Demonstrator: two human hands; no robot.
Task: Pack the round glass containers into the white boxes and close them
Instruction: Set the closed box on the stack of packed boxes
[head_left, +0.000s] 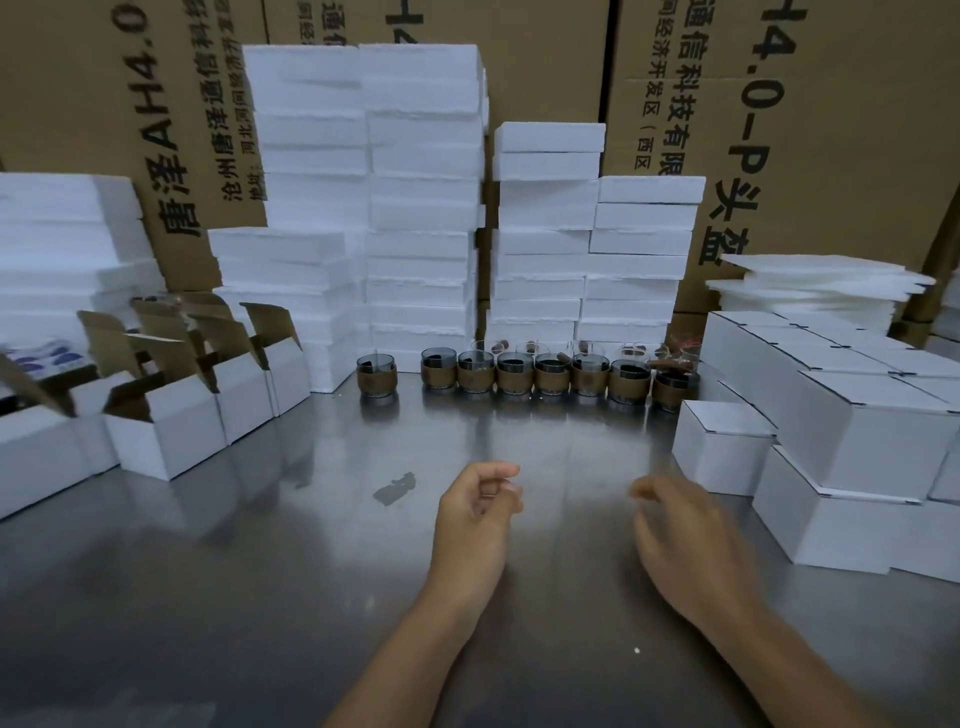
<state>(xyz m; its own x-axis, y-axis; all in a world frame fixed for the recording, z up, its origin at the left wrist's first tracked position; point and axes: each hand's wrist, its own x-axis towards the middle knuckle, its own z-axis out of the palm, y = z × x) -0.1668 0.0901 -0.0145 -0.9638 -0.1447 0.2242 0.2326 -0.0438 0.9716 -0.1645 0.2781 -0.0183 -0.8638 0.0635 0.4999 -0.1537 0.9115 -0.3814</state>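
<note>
Several round glass containers (550, 373) with brown sleeves stand in a row at the back of the metal table (260, 571); one more glass container (377, 375) stands apart to the left. Open white boxes (166, 436) with raised flaps sit at the left. Closed white boxes (841, 493) are stacked at the right. My left hand (475, 514) hovers over the table's middle, fingers loosely curled, holding nothing. My right hand (685, 540) is beside it, blurred, fingers relaxed and empty.
Tall stacks of white foam blocks (415, 208) stand behind the glasses, with more foam at the far left (62, 249) and thin foam sheets at the far right (815, 286). Large brown cartons (831, 130) form the back wall. A small dark scrap (395, 489) lies on the table.
</note>
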